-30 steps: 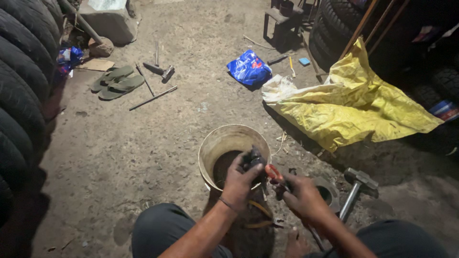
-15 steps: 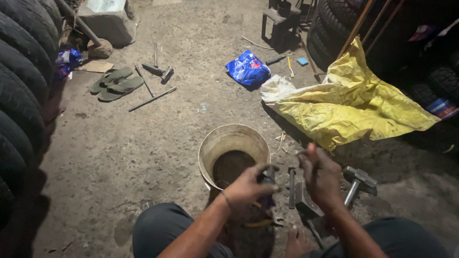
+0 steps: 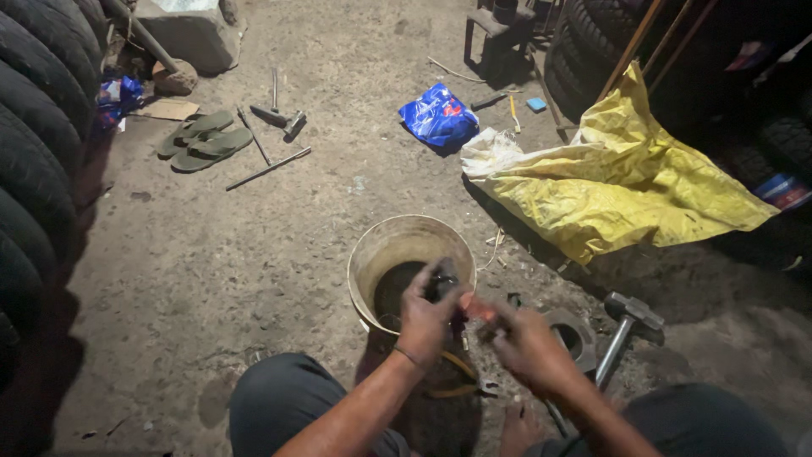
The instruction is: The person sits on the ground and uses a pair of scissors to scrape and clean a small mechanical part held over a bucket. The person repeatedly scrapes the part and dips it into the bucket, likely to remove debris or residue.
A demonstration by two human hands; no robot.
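Gripping a small dark part point(image 3: 443, 283) over the bucket point(image 3: 372, 254) rim, your left hand point(image 3: 427, 317) is closed on it. Your right hand point(image 3: 529, 347), fingers curled, pinches an orange-tipped tool point(image 3: 474, 306) touching that part.

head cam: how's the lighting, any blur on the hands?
Head view: light pools mid-frame on the dirt floor and crumpled yellow plastic sack; the black tyre stack and right edge fall into shadow. The left hand and right hand over the round beige bucket are motion-blurred, the small dark object unclear.
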